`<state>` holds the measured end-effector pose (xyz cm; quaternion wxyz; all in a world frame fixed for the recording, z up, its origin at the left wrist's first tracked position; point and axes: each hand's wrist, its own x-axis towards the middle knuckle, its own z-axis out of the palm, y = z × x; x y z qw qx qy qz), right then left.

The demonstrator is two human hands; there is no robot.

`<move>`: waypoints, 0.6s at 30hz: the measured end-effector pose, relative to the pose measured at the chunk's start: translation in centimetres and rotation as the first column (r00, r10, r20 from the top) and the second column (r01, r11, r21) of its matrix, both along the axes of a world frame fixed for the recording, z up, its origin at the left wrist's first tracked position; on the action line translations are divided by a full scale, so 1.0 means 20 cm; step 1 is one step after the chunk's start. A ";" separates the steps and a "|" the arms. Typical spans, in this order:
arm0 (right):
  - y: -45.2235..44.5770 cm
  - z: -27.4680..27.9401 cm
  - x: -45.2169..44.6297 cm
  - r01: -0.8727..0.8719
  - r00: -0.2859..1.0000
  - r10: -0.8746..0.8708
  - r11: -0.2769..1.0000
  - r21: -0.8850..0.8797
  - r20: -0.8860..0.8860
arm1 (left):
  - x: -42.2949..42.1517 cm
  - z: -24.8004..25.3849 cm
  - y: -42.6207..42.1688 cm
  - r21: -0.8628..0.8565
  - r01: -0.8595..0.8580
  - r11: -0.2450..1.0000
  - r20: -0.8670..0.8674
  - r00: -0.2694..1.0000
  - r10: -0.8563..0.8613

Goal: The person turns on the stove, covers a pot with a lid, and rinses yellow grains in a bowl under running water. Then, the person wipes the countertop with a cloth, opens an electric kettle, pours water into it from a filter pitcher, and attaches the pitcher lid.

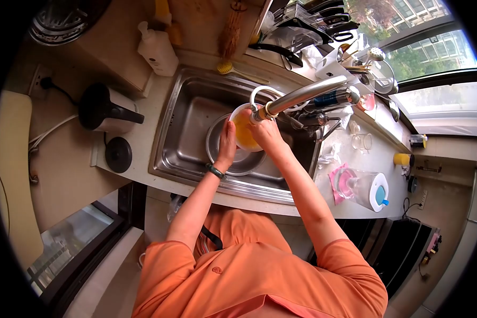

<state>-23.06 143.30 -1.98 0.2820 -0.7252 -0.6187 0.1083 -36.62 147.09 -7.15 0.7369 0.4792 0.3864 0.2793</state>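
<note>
A white-rimmed bowl (243,139), yellow-orange inside, is held tilted under the tap over the sink. My left hand (228,142) grips its left side, the fingers lying along the outer wall. Over the right part of the bowl is my right hand (266,132), closed at its rim; the tap spout (308,98) partly hides those fingers. Below the bowl, a round metal basin (213,139) rests in the stainless steel sink (188,114). Whether water is running I cannot tell.
A yellow-headed dish brush (226,67) and a white pump bottle (158,50) stand behind the sink. To the left are an electric kettle (108,108) and its round base (118,155). A clear pitcher (363,188) lies right, near a knife rack (323,21).
</note>
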 end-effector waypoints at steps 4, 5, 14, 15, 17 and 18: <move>-0.01 0.03 0.02 -0.241 0.970 0.241 0.965 -0.105 -0.016 | 0.00 -0.10 0.00 -0.024 -0.051 0.998 -0.027 0.998 0.050; -0.03 0.00 0.03 -0.298 0.953 0.303 0.948 -0.109 0.026 | 0.00 -0.11 0.01 -0.025 -0.049 0.998 -0.027 0.998 0.049; -0.06 -0.02 -0.04 -0.092 0.980 0.122 0.978 -0.187 0.155 | -0.02 -0.08 0.01 -0.103 -0.039 0.994 0.043 0.998 0.044; -0.06 -0.01 -0.03 -0.080 0.975 0.100 0.991 -0.105 0.197 | -0.02 -0.07 0.02 0.008 -0.038 0.999 0.035 0.999 0.038; -0.07 -0.01 -0.05 -0.092 0.977 0.111 0.990 -0.109 0.183 | -0.01 -0.06 0.01 0.114 -0.036 0.993 0.027 0.999 0.033; -0.05 -0.02 -0.08 -0.109 0.988 0.129 0.970 -0.216 0.081 | -0.01 -0.06 0.01 0.068 -0.032 0.997 0.051 0.998 0.028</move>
